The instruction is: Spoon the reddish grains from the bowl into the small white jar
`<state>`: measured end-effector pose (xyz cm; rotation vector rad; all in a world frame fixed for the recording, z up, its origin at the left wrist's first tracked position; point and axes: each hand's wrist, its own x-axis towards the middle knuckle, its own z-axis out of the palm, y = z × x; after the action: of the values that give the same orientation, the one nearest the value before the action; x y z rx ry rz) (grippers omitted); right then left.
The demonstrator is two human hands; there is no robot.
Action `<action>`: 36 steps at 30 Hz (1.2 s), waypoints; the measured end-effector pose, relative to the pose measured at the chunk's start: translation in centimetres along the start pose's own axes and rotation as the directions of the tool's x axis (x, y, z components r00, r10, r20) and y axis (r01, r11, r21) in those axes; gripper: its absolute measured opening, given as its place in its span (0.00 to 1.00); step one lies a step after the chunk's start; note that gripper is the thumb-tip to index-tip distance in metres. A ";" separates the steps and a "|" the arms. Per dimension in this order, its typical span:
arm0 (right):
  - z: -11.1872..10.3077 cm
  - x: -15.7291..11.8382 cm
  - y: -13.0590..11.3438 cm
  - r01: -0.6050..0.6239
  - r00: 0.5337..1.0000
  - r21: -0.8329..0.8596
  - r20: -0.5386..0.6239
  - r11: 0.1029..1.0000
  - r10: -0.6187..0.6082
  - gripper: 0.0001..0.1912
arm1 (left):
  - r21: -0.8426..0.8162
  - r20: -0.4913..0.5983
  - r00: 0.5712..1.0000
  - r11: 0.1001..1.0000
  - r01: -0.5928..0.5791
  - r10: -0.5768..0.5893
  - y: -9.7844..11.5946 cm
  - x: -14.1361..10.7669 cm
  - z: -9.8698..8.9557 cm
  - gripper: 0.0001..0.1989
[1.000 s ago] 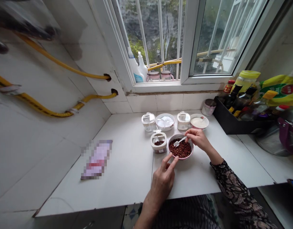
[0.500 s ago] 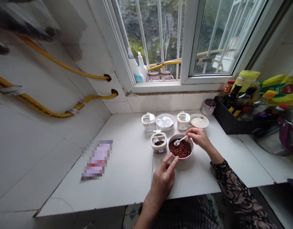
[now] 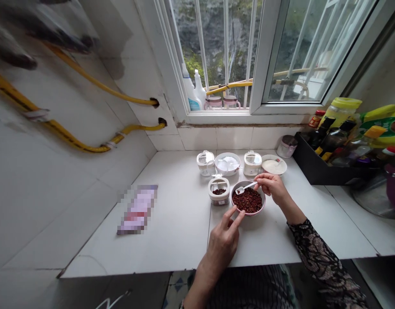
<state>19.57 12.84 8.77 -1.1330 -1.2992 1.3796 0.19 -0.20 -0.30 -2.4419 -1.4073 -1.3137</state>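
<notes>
Since half a second ago, the white spoon [image 3: 239, 191] has shifted toward the left edge of the bowl [image 3: 263, 201], and the whole scene sits farther right in view; a white cable [image 3: 112, 300] now shows at lower left. Dark red grains [image 3: 248, 201] fill much of the bowl, which stands on the white counter [image 3: 174, 240] just right of a jar [image 3: 219, 199] with its clear lid raised.

The right hand [image 3: 271, 187] comes in from the right, wrist bent inward, thumb and forefinger pinching the end of the spoon's handle, so the scoop tilts over the grains. The left hand [image 3: 225, 240] reaches up from below, palm down, forefinger and middle finger spread apart with their tips at the bowl's near rim; its other fingers fold under and are partly hidden. A dark patterned sleeve [image 3: 320, 253] covers the right forearm.

Behind, two bowls of white stuff stand beside lidded jars, and the raised lid overlaps what is behind it. A packet [image 3: 138, 210] at left is pixelated out. A pot [image 3: 376, 195] is cut off at the right edge. Lettering on the open jar's small label, the yellow hose [image 3: 65, 135] and the yellow-green bag [image 3: 374, 118] is too small or blurred to read.
</notes>
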 end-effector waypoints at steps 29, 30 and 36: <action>0.6 -0.7 0.4 0.394 0.898 -0.509 0.035 0.765 -0.439 0.07 | 0.018 -0.003 1.000 1.000 -0.019 0.019 -0.1 0.0 -0.1 0.29; 0.5 -0.5 0.6 0.385 0.903 -0.530 0.047 0.755 -0.428 0.08 | 0.015 -0.001 1.000 1.000 -0.018 0.018 -0.1 0.0 -0.1 0.29; 1.1 -0.3 1.3 0.346 0.928 -0.508 0.061 0.789 -0.368 0.08 | 0.013 -0.009 1.000 1.000 -0.024 0.025 0.0 0.1 -0.1 0.30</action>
<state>18.49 12.26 7.51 -1.1645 -1.8082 0.7364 0.08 -0.17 -0.15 -2.4334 -1.3749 -1.3052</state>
